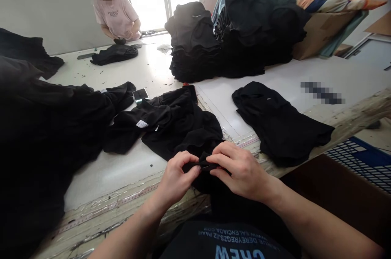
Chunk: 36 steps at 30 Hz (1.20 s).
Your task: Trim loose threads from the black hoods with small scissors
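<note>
A black garment (183, 122) lies crumpled at the table's near edge, with a white label on its left part. Its near end is pinched between the fingers of my left hand (180, 173). Close beside it, my right hand (238, 167) pinches the same cloth, and something small and thin shows between the fingertips, too small to name. The hands are almost touching. Part of the cloth hangs below them over the edge.
Black garments (36, 128) are heaped at the left. A folded black garment (281, 122) lies right. Tall black stacks (195, 43) and a cardboard box (324, 31) stand behind. A phone (141, 95) lies mid-table. A person (117, 14) works at the far side. A blue crate (363, 161) is lower right.
</note>
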### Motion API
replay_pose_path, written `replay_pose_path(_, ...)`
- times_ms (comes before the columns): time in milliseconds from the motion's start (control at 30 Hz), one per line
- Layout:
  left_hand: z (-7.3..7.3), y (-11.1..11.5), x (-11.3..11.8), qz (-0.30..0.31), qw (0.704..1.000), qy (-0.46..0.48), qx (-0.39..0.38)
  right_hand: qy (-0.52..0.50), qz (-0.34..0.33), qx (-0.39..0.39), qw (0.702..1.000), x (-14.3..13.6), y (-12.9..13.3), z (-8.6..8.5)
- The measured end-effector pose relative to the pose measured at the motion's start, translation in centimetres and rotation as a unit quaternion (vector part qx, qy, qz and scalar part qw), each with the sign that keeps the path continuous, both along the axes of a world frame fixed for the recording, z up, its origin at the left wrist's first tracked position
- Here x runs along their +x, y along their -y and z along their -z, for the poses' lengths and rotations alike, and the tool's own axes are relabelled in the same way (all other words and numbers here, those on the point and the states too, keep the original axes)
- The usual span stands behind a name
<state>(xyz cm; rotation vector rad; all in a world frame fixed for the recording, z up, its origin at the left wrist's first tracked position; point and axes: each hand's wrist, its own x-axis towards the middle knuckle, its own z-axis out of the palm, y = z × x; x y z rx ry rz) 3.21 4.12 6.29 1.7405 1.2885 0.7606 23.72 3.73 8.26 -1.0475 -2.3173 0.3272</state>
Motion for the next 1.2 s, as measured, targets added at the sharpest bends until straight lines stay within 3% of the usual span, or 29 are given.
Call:
replay_pose_path(333,-0.3,0.3,0.1,0.007,0.998,-0.045,0.042,-0.017,0.01,0.012,1.0,-0.7,0.0,0.6)
replay_pose_path(467,-0.4,0.3,0.1,0.004,0.998,-0.045,0.038,-0.083,0.011,-0.007,0.996,-0.5,-0.1,0.1)
replay_pose_path(600,-0.4,0.3,-0.1,0.019,0.999,-0.034,0.037,-0.179,0.039,-0.1,0.978,-0.2,-1.1,-0.8)
replay_pose_path(700,-0.5,0.4,-0.2,0.028,0.998,-0.032,0.038,-0.142,-0.011,-0.235,0.962,-0.3,-1.9,-0.7)
replay_pose_path(767,-0.6,0.5,-0.3,0.039,0.998,-0.032,0.04,-0.115,-0.032,-0.286,0.951,-0.7,-2.1,-0.2)
replay_pose_path(900,-0.7,0.8,-0.3,0.057,0.993,-0.03,0.095,-0.128,0.012,-0.277,0.952,-1.3,-1.9,0.9)
replay_pose_path(1067,-0.7,0.8,0.2,0.008,0.969,-0.065,0.24,-0.151,0.059,-0.315,0.935,-1.1,-1.9,0.6)
replay_pose_path(1200,-0.9,0.9,0.4,0.013,0.98,-0.01,0.198,-0.149,0.083,-0.347,0.922,-0.7,-2.2,0.7)
